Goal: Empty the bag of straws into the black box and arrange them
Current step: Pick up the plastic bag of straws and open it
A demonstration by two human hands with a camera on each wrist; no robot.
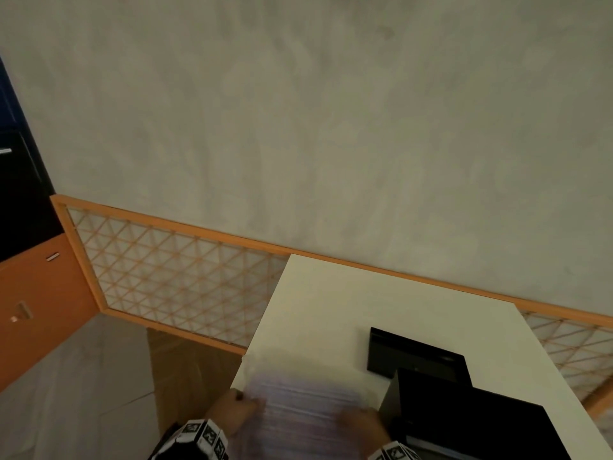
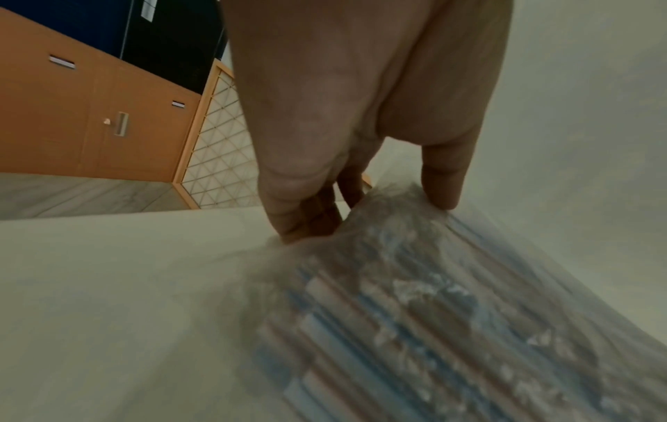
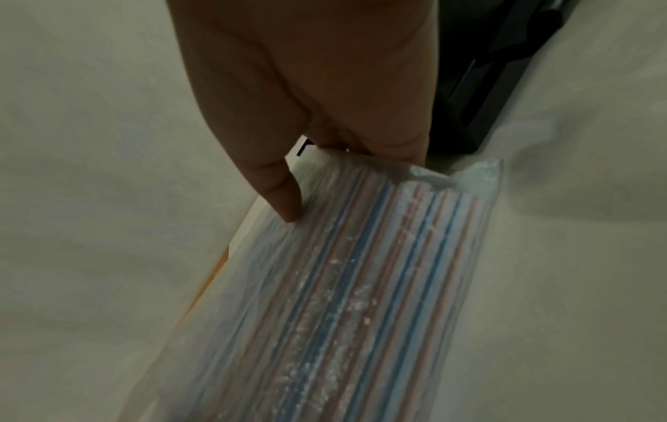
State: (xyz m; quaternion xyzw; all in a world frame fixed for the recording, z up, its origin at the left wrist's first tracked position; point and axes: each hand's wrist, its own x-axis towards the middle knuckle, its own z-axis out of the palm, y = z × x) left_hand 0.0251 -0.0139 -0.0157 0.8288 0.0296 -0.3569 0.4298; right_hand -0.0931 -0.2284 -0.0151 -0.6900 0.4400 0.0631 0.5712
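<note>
A clear plastic bag of striped straws is held level over the near left part of the white table, blurred in the head view. My left hand pinches the bag at its left end between thumb and fingers. The bag's other end is gripped by my right hand, thumb on the plastic. The open black box stands just right of the bag, close beside my right hand. My left hand is at the table's left edge.
A flat black lid or tray lies behind the black box. A wooden lattice screen runs behind the table. Orange cabinet doors stand at the left. A cardboard box sits on the floor by the table's left edge.
</note>
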